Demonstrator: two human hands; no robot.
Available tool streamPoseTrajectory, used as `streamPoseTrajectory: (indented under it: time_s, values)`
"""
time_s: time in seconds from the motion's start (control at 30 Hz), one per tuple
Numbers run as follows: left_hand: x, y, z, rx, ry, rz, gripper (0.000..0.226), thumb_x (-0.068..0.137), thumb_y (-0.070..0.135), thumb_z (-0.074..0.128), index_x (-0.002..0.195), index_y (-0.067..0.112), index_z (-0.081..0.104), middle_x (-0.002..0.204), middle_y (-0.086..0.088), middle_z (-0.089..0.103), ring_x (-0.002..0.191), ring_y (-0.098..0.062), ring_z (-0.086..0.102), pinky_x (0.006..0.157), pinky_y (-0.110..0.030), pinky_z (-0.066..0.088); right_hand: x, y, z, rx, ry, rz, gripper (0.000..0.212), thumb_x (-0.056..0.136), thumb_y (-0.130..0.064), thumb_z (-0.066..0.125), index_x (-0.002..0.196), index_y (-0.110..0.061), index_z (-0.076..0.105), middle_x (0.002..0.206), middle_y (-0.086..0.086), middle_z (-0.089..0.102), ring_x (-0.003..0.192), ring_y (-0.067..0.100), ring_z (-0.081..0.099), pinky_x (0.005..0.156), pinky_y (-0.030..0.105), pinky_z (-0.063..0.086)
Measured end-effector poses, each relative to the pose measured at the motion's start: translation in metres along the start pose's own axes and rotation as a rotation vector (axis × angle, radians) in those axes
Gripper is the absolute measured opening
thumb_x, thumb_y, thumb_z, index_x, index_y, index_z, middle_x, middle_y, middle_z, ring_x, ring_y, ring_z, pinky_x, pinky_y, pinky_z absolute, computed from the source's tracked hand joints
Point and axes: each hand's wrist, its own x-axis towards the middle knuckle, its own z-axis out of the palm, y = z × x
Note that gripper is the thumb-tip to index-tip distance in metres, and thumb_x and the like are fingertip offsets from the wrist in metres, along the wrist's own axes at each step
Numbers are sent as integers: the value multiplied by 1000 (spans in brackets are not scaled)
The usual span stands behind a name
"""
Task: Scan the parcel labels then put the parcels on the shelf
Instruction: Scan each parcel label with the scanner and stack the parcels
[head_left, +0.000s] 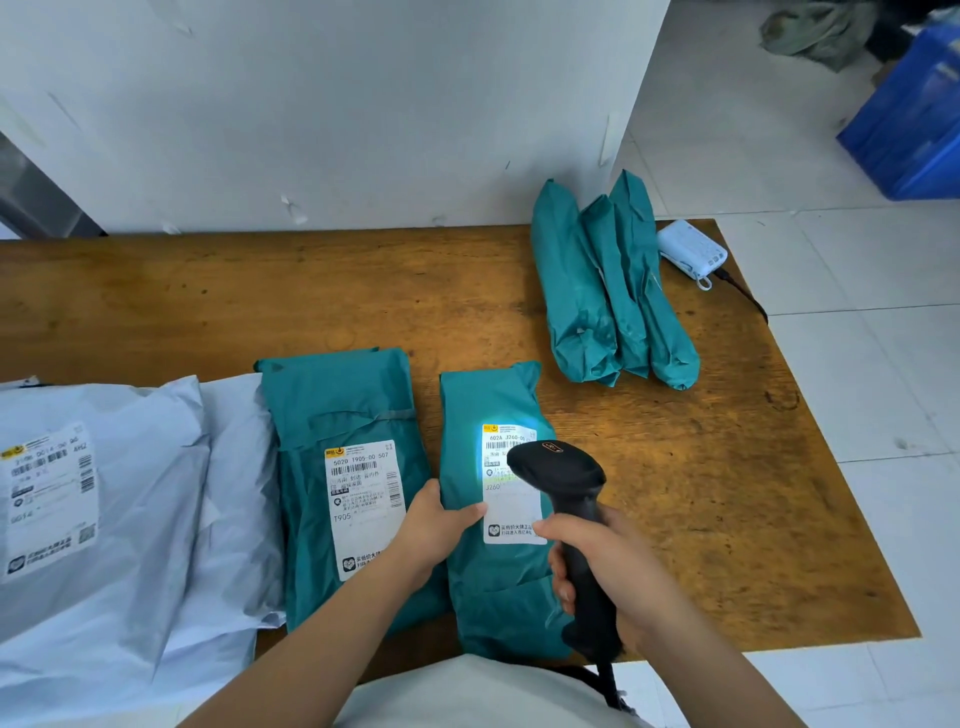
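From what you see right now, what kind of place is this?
Probably a parcel sorting or pickup room. Labelled green parcels and grey bags lie on a wooden table, and the right hand aims a barcode scanner at one label.

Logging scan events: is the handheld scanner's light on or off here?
On. The scanner, in the right hand, casts a bright patch on the teal parcel's label.

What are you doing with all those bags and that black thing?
A person is scanning parcels on a wooden table. The right hand aims a black handheld scanner, shining light on the white label of a teal plastic parcel, which the left hand steadies. Nothing is shelved yet.
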Motion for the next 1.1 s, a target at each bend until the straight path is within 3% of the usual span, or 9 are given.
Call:
streamPoseTrajectory:
  time_s: [0.17, 0.43, 0.53, 0.63, 0.83, 0.93, 1.0, 1.1]
  values:
    - [-1, -1, -1, -26, -15, 1, 44, 84, 16, 69, 122, 9, 48, 118, -5, 62, 105, -21, 62, 81, -30, 53, -1, -1, 3, -29, 2, 6, 15, 81, -12, 67, 80, -10, 53, 52, 10, 48, 37, 19, 40, 42, 24, 35]
    - [-3, -1, -4, -134, -75, -26, 46, 83, 11, 69, 124, 8, 47, 121, -5, 63, 107, -21, 63, 94, -39, 52, -6, 0, 8, -33, 10, -13, 14, 83, -10, 66, 84, -9, 52, 51, 10, 47, 37, 18, 39, 41, 24, 33]
    - [-12, 6, -7, -231, -154, 40, 42, 85, 4, 65, 123, 10, 49, 120, -6, 65, 108, -22, 64, 97, -44, 50, -8, 2, 7, 15, 48, -58, 14, 83, -9, 67, 83, -7, 52, 50, 10, 48, 36, 19, 39, 40, 23, 33]
    - [-27, 25, -21, -240, -123, 146, 31, 86, 2, 63, 111, 18, 54, 117, -3, 67, 106, -20, 64, 94, -41, 52, -7, 2, 5, 102, 120, -121, 15, 84, -7, 65, 80, -5, 51, 49, 10, 47, 36, 20, 39, 40, 24, 34]
    - [-58, 43, -105, -339, 149, 284, 25, 88, -1, 58, 107, 14, 60, 107, 0, 69, 95, -18, 66, 83, -34, 53, -2, 1, 4, 86, 172, -129, 20, 86, -12, 65, 77, -4, 50, 49, 8, 48, 37, 19, 43, 41, 25, 38]
    - [-53, 31, -128, 39, 401, 191, 42, 87, 7, 61, 126, 10, 45, 126, -11, 58, 106, -28, 58, 88, -41, 49, 2, 6, 12, 41, 139, -92, 19, 86, -14, 66, 81, -3, 51, 50, 8, 50, 38, 18, 44, 42, 25, 38]
    - [-54, 23, -123, 315, 584, 168, 63, 87, 12, 58, 140, 8, 26, 141, -20, 37, 123, -38, 44, 98, -50, 42, 2, 8, 18, 22, 117, -84, 18, 85, -13, 66, 81, -3, 52, 49, 8, 50, 37, 18, 43, 41, 25, 37]
    - [-71, 25, -98, 541, 894, 445, 66, 88, 12, 47, 147, 9, 18, 151, -26, 18, 136, -43, 23, 107, -55, 27, 1, 6, 23, -9, 94, -103, 16, 85, -11, 66, 84, -2, 53, 49, 7, 49, 37, 18, 43, 41, 25, 37]
